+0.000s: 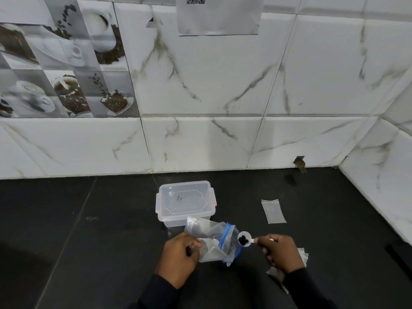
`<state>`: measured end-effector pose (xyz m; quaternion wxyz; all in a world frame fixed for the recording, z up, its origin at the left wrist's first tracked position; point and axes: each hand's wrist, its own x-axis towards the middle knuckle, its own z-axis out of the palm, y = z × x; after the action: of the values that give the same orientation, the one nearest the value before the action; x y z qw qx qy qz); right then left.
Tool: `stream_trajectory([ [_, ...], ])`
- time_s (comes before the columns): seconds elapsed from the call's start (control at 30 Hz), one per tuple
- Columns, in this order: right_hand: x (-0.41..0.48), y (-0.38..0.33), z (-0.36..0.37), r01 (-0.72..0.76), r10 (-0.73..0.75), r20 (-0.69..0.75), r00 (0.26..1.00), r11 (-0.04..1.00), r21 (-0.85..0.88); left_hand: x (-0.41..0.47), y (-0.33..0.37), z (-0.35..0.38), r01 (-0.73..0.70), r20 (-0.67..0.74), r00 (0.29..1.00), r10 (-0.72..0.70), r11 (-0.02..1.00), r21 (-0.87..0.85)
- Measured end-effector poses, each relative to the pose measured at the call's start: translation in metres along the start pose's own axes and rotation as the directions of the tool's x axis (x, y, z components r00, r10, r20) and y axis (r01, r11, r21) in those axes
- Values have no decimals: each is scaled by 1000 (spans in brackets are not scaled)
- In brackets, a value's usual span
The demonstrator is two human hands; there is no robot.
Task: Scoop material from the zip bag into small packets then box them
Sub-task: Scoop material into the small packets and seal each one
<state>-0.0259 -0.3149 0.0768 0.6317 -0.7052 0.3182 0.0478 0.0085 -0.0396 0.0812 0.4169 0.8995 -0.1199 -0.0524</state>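
Surface: black countertop (89, 241), closed clear box (186, 201).
Left hand (178, 256): zip bag (214, 241) is gripped.
Right hand (281, 250): white scoop (244, 239) of dark material is pinched at the bag mouth.

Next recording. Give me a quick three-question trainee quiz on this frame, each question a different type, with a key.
1. Fill in: the flat packet lies on the counter to the ____ of the clear box.
2. Multiple choice: the left hand grips A) the clear box, B) the zip bag, C) the flat packet.
3. True or false: the scoop held in the right hand is empty.
Key: 1 right; 2 B; 3 false, it holds dark material.
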Motion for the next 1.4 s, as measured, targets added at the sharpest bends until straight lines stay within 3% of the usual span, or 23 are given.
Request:
stream_trajectory([
  [0.13,-25,-28,-8,73,-81,45,996,985,159,14,29,5,-45,20,999,44,995,83],
  [0.23,-47,-48,-5,174,-189,74,979,970,169,25,46,9,-25,54,998,19,992,122],
  [0.4,-73,-59,19,514,-514,17,857,854,-80,36,58,17,33,134,989,-58,982,183],
  [0.57,-64,-21,42,647,-690,-29,723,692,-321,40,59,18,69,158,982,-104,975,211],
  [0.7,-58,6,54,770,-830,91,551,463,-440,38,56,16,117,156,976,-149,973,197],
  [0.83,-47,27,58,811,-904,316,287,53,-583,38,52,14,156,179,965,-190,970,185],
  [0.9,-43,33,58,792,-902,371,221,-56,-608,38,51,15,170,178,963,-204,967,188],
  [1.0,-43,32,58,773,-904,384,189,-105,-626,39,47,17,183,175,961,-216,966,185],
  [1.07,-44,30,59,772,-909,375,185,-101,-628,40,47,16,186,187,957,-221,965,185],
  [1.13,-45,28,59,802,-921,321,220,-16,-597,41,46,16,190,196,955,-223,966,174],
  [1.2,-49,23,59,827,-927,172,334,200,-525,41,46,15,200,182,957,-228,967,159],
  [1.3,-60,-2,52,745,-801,-131,584,593,-305,38,40,5,251,172,951,-259,966,67],
  [1.4,-56,-24,26,584,-617,-186,765,786,-205,25,18,-7,237,163,956,-242,970,50],
])
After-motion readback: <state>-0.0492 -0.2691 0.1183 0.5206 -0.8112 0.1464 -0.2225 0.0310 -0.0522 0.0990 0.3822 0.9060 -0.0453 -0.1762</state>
